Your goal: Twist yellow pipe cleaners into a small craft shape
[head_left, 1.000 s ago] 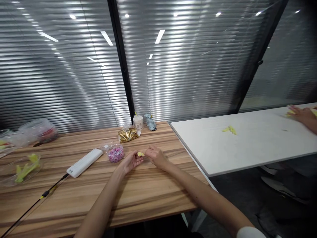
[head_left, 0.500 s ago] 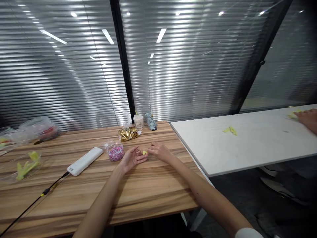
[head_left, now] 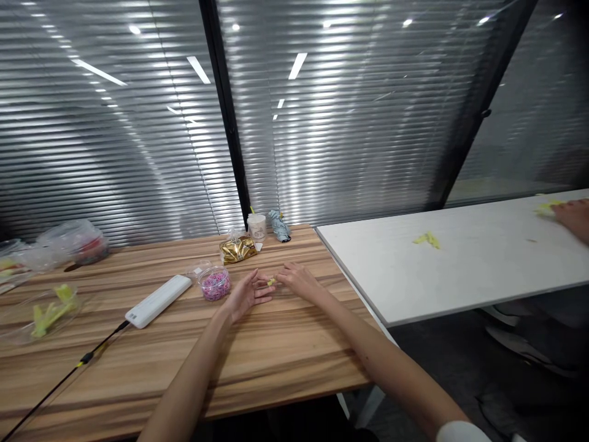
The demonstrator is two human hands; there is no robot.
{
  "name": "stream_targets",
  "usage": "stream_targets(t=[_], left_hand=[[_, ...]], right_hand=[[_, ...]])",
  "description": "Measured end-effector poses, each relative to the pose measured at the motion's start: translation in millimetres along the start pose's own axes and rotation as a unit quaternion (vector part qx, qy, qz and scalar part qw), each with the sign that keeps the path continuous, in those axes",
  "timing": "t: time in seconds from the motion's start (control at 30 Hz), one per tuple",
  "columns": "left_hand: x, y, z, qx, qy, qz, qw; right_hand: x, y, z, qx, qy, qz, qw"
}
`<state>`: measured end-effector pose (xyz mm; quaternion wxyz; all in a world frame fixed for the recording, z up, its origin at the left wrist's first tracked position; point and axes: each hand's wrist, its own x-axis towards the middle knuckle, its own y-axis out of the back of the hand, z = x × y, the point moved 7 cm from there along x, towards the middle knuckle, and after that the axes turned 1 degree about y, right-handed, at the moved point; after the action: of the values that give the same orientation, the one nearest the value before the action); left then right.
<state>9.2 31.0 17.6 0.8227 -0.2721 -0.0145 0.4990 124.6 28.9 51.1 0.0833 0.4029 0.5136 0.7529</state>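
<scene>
A small yellow piece (head_left: 271,282), its exact kind too small to make out, sits between my two hands above the wooden table. My right hand (head_left: 298,281) pinches it from the right, palm down. Turned partly upward, my left hand (head_left: 248,296) has its fingers spread, with the fingertips beside the yellow piece. Just left of that hand stands a clear round tub (head_left: 215,283) of pink and purple small bands or beads.
A white power bank (head_left: 159,301) with a black cable lies left. Behind are a gold packet (head_left: 238,249), a paper cup (head_left: 256,227) and a grey-blue pouch (head_left: 280,226). Yellow pieces (head_left: 427,239) lie on the adjoining white table; another person's hand (head_left: 573,218) is far right.
The yellow piece has shifted slightly right and up, and shows more thinly between the hands. My left fingers look a little more spread; the right hand has barely moved.
</scene>
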Motion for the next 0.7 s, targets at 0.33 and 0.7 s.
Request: stream_targets(t=[0.33, 0.7], left_hand=[[4, 0.6, -2, 0.007, -0.03, 0.018, 0.999], [5, 11.2, -1, -0.053, -0.008, 0.029, 0.998]], right_hand=[[1, 1, -7, -0.025, -0.003, 0.009, 1.0], [1, 13, -28, -0.043, 0.088, 0.061, 0.993]])
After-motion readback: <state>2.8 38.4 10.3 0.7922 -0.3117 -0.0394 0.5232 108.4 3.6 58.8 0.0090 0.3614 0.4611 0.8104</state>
